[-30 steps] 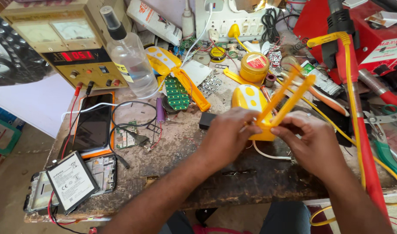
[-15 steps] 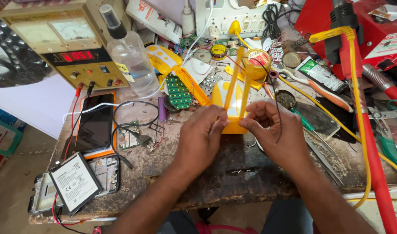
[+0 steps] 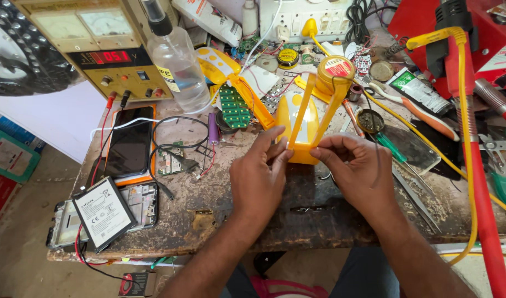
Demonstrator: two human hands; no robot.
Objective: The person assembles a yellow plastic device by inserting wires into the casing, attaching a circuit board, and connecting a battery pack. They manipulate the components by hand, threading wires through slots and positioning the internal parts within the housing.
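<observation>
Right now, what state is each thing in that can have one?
Yellow plastic casing: held upright by both hands, handle raised.
Left hand: grip shut on the casing.
Right hand: grip shut on the casing.
Power supply: on, red display lit.
Spray bottle: upright, capped.
Black phone: screen dark.

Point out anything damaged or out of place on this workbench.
The phone frame at the near left corner lies opened, its battery propped loose across it on red wires. A bare green circuit board sits exposed beside the yellow casing both hands grip.
</observation>
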